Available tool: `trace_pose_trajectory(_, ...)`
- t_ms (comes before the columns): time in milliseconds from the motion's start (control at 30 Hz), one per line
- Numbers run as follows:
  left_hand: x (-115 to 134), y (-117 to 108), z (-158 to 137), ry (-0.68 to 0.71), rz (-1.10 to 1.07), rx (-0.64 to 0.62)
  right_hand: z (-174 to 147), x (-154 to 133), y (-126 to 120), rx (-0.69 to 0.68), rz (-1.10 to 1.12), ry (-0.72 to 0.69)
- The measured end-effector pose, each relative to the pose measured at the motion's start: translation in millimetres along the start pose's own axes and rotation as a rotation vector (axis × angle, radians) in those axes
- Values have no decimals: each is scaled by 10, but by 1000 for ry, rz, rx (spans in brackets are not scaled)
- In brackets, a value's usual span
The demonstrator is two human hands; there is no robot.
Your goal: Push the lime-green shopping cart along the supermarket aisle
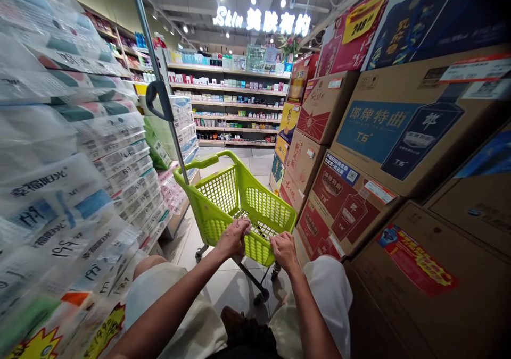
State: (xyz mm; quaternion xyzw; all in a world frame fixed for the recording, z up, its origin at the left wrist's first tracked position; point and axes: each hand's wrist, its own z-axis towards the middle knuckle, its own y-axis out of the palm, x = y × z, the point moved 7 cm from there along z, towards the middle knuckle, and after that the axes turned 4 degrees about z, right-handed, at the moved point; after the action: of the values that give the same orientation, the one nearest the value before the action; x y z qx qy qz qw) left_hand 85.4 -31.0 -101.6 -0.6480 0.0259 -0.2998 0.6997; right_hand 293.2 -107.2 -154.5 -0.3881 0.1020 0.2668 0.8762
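Observation:
A lime-green plastic shopping cart (257,250) with a latticed basket stands on the tiled floor before me. My left hand (235,238) is closed over the near rim of the basket; something small and pale shows at its fingers, too indistinct to name. On the same rim, farther right, the curled fingers of my right hand (284,250) grip near the corner. The basket floor shows through the lattice. The cart's handle (203,162) lies at the far left side, and a tall metal pole with a dark loop grip (159,99) rises beside it.
Plastic-wrapped paper packs (120,157) are piled along the left. Stacked cardboard cartons (369,130) wall in the right side. A tiled aisle (255,162) leads ahead to shelves of small boxed goods (235,90) under a lit sign (261,21).

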Motion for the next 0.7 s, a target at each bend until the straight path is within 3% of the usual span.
trace_pose_trajectory(167, -306, -205, 69, -299, 128, 115, 32, -311, 115, -37, -106, -2)
trace_pose_trajectory(333, -265, -166, 124, -3, 33, 7, -1, -394, 208, 28, -94, 17)
trace_pose_trajectory(500, -675, -456, 128, -306, 144, 165, -20, -358, 155, 83, -35, 7)
trace_pose_trajectory(633, -467, -276, 152, 30, -14, 0, -27, -332, 146, 87, -36, 20)
trace_pose_trajectory(700, -504, -290, 169, 49, 1, -11, -34, -304, 140, 82, -30, 19)
